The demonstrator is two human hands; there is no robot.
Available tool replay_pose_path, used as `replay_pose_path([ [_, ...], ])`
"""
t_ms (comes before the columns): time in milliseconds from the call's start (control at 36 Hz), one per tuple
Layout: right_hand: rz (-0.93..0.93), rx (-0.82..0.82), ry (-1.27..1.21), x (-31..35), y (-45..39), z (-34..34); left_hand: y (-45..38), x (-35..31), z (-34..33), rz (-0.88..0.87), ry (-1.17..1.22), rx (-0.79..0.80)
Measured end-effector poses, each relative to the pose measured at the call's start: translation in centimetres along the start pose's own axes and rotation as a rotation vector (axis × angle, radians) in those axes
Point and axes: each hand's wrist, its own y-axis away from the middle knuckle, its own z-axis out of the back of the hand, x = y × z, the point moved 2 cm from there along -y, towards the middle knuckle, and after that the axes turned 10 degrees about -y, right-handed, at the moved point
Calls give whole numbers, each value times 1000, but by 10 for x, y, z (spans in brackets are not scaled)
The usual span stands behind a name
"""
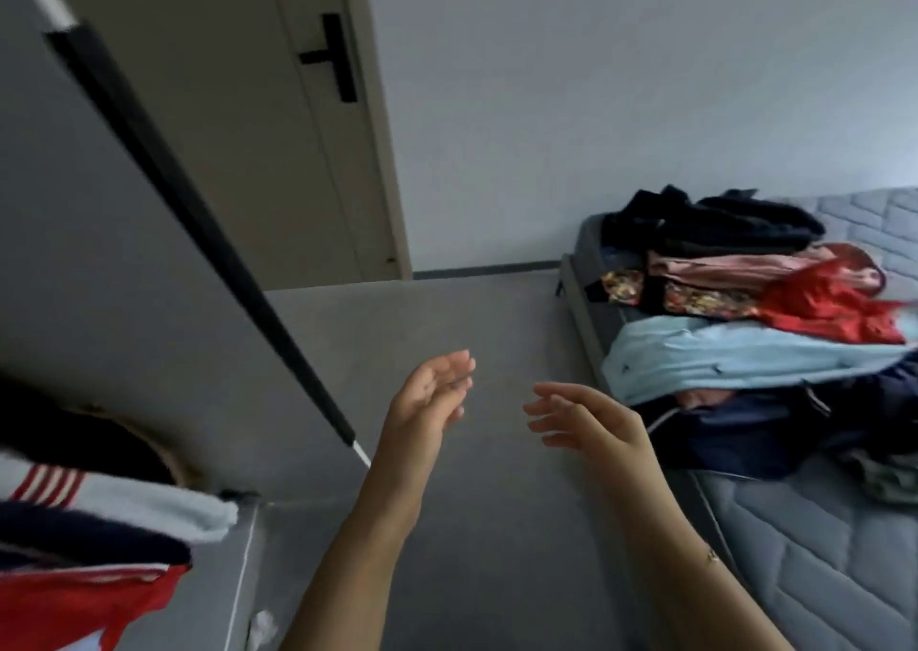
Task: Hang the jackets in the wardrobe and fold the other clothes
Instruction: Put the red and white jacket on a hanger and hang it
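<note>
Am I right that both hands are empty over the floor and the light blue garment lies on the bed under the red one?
Not quite. The head view shows the left hand and right hand empty and open over the floor, and the light blue garment on the bed, but it lies beside the red one, nearer the camera, not under it.

Grey floor (pixel 447 322), pale wall (pixel 621 103), closed door (pixel 278 128), quilted mattress (pixel 814 551).

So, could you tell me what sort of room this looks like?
Most likely a bedroom: a quilted mattress piled with clothes, a closed door, and both hands empty.
</note>
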Motion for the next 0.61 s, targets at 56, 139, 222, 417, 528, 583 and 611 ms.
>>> replay_pose_path([
  [56, 8, -63, -31, 9, 3, 44, -7, -1, -49, 12, -15, 81],
  [139, 14, -130, -40, 22, 11, 120, -15, 2, -130, 24, -44, 198],
  [222, -6, -222, -70, 32, 16, 201, -19, 12, -212, 56, -94, 283],
  [417, 5, -417, -69, 52, 25, 366, -28, 28, -378, 122, -129, 379],
  [528, -18, -506, -76, 55, 23, 429, -33, 34, -446, 136, -141, 430],
  [583, -33, -538, -73, 53, 17, 454, -40, 41, -472, 146, -158, 457],
  [611, -39, -556, -63, 53, 13, 465, -45, 44, -484, 153, -168, 477],
])
